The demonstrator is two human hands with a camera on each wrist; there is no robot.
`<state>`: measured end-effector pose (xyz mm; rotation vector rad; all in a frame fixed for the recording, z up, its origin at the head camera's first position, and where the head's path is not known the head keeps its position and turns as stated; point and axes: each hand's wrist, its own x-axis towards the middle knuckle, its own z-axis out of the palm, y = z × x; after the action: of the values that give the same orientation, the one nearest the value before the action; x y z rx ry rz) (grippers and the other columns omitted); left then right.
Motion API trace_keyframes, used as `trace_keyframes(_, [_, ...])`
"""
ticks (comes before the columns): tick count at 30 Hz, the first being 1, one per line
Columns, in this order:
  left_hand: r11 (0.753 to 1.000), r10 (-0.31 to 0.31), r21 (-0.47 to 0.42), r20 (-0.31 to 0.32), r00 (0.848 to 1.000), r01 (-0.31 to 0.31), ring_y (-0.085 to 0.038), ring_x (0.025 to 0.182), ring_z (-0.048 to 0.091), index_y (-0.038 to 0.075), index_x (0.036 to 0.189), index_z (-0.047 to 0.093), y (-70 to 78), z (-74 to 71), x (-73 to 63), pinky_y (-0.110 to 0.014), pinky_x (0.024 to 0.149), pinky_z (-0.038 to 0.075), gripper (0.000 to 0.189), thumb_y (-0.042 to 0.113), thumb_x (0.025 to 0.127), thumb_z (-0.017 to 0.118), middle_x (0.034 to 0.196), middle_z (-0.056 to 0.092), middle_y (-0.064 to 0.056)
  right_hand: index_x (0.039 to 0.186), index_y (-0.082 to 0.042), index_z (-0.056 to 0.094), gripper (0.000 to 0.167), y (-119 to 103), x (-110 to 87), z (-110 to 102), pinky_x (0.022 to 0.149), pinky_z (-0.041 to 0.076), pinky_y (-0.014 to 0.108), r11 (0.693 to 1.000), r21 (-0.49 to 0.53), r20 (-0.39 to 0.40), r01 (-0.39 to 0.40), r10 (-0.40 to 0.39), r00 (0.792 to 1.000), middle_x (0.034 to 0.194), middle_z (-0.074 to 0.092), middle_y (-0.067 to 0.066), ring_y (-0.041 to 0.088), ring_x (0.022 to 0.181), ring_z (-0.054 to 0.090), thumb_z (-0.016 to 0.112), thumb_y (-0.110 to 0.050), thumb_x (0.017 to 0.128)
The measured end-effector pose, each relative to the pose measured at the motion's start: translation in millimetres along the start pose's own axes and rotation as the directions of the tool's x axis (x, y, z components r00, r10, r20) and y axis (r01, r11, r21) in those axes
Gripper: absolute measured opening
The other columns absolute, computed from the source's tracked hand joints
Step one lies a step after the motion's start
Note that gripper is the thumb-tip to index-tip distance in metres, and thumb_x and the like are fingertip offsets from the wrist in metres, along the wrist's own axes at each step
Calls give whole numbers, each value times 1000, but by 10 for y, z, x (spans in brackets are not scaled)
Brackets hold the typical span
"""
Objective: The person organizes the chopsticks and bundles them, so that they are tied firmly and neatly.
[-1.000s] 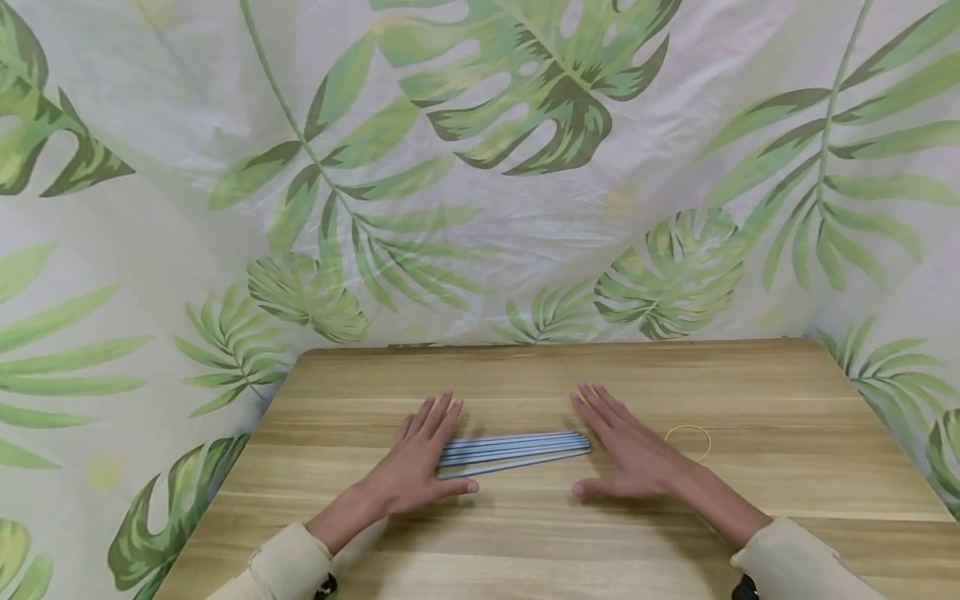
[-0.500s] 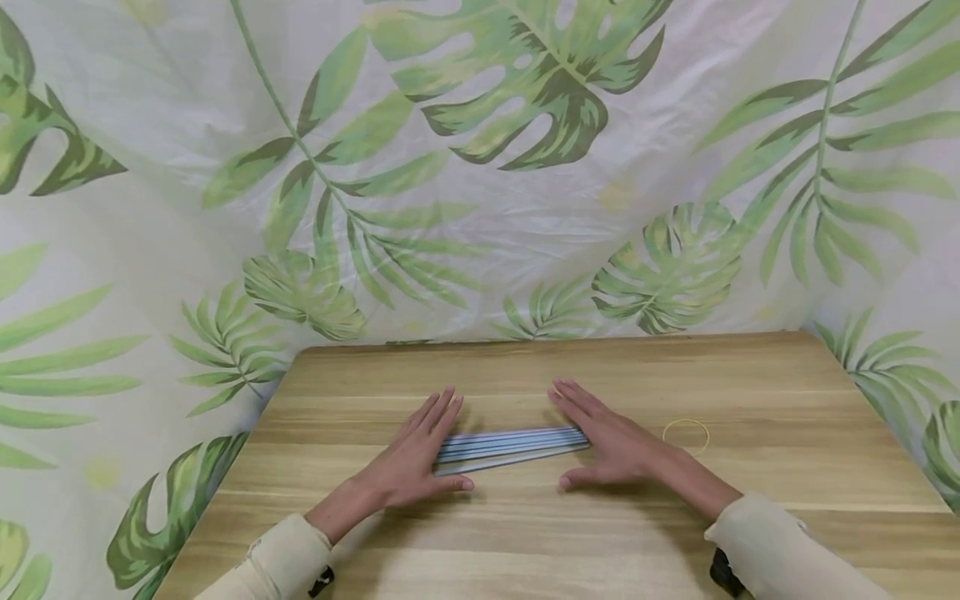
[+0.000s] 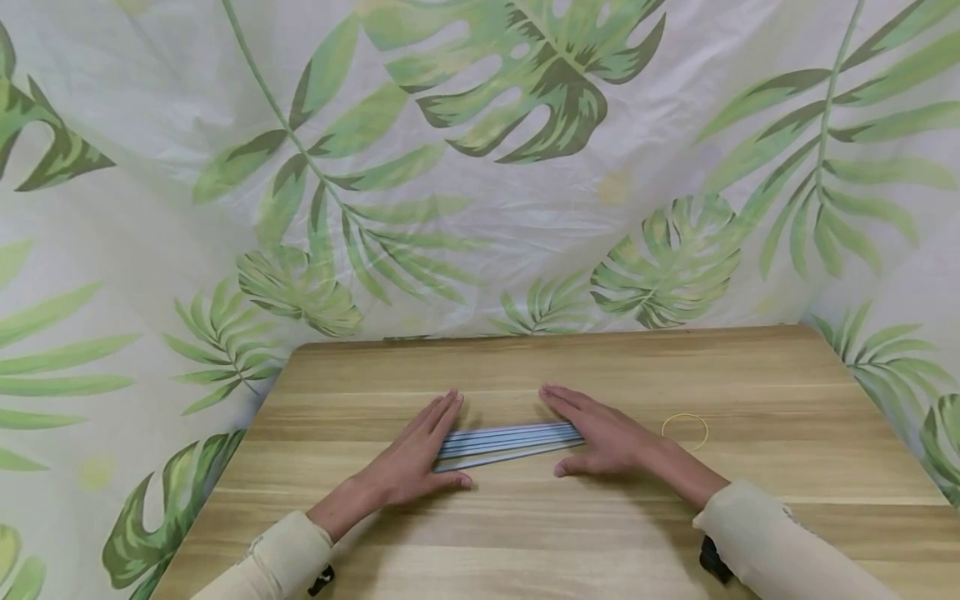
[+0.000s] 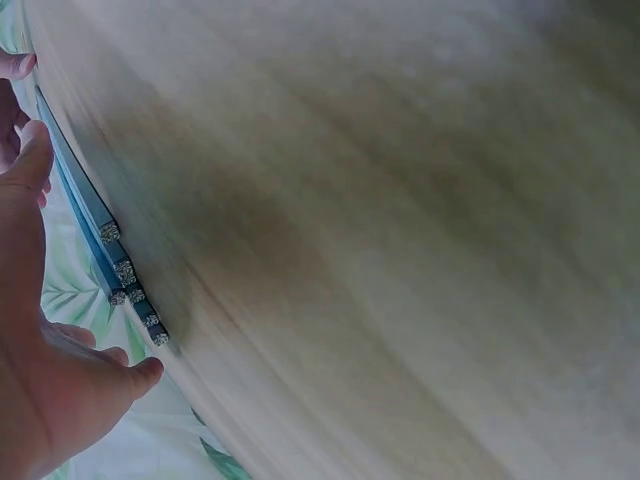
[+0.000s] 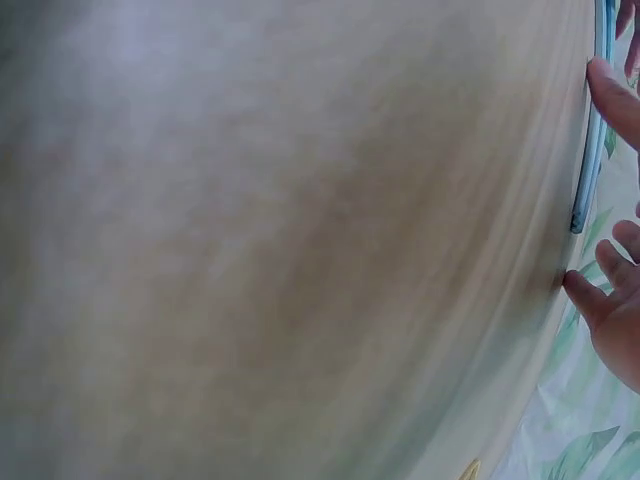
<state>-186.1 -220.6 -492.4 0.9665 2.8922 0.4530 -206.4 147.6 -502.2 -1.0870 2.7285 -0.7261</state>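
A bundle of thin blue sticks (image 3: 510, 439) lies flat on the table between my two hands, with the front one angled slightly away from the others. My left hand (image 3: 408, 462) is beside their left ends, its fingers straight and thumb spread. In the left wrist view, the stick ends (image 4: 125, 268) look dark and speckled, close to that hand. At the right ends is my right hand (image 3: 611, 435), fingers extended and thumb apart; it hides the tips from the head view. In the right wrist view, one stick end (image 5: 578, 222) shows between thumb and fingers. Contact cannot be told.
A thin yellow ring like a rubber band (image 3: 707, 432) lies right of my right hand, partly behind the wrist. The wood-grain table (image 3: 525, 542) ends at a leaf-printed cloth (image 3: 480, 208). Black devices (image 3: 715, 560) show under both cuffs.
My right hand has moved left, closer to the sticks, and now covers their right ends. My left hand has stayed nearly in place. The head view has tilted slightly.
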Motion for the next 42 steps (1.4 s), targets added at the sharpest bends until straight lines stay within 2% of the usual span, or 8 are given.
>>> trace_keyframes(6, [999,-19,-25,28,999,20,-38,164,26,11,174,10,-15,32,12,-56,129,31,117,67,93,73,179,22,-15,168,-10,35,99,-11,36,-3,123,39,56,1000,15,-15,-4,4,1000,173,37,12,35,159,38,85,-47,91])
trace_keyframes(10, [999,-24,-41,21,999,25,-38,159,36,11,173,15,-21,57,10,-57,126,35,114,66,93,74,173,34,-17,163,-9,44,90,-18,64,9,122,41,55,1000,25,-20,0,1,1000,167,47,12,34,155,44,85,-44,91])
trace_keyframes(13, [999,-17,-40,10,1000,17,-39,154,44,10,172,21,-26,78,8,-57,123,40,110,65,93,74,167,44,-19,157,-8,54,80,-25,82,15,122,42,53,999,35,-24,8,-7,1000,161,53,10,32,151,48,86,-41,91])
trace_keyframes(18, [1000,-10,8,-2,1000,10,-34,149,50,10,167,36,-28,86,11,-55,120,44,99,66,94,73,160,52,-14,146,-9,64,66,-45,107,21,118,45,51,999,37,-38,23,-22,999,150,63,8,30,143,54,86,-37,91])
trace_keyframes(24, [998,9,55,-14,1000,-8,-30,142,54,12,158,51,-2,67,29,-51,116,48,86,61,93,77,154,56,-10,146,-10,65,62,-68,119,40,114,48,50,999,38,-45,12,-11,999,145,66,6,28,137,57,85,-36,94])
trace_keyframes(30, [997,45,69,-46,998,-42,-24,128,59,14,151,59,2,81,62,-49,110,50,73,55,94,79,141,61,-7,144,-9,66,57,-85,113,33,107,52,49,999,14,-68,42,-41,997,136,69,6,25,126,61,83,-33,95])
trace_keyframes(37, [997,75,31,-57,996,-73,-18,114,58,15,142,68,16,81,83,-44,100,52,55,43,96,81,128,63,-3,139,-4,70,50,-111,112,33,93,53,38,998,43,-49,51,-49,998,121,71,5,15,105,61,83,-26,96])
trace_keyframes(42, [997,71,-2,-40,997,-71,-16,111,58,15,138,71,41,72,82,-42,97,52,49,40,97,81,123,62,-1,134,-7,74,41,-121,104,54,89,52,34,998,64,-26,28,-27,999,116,71,1,13,101,60,81,-24,97])
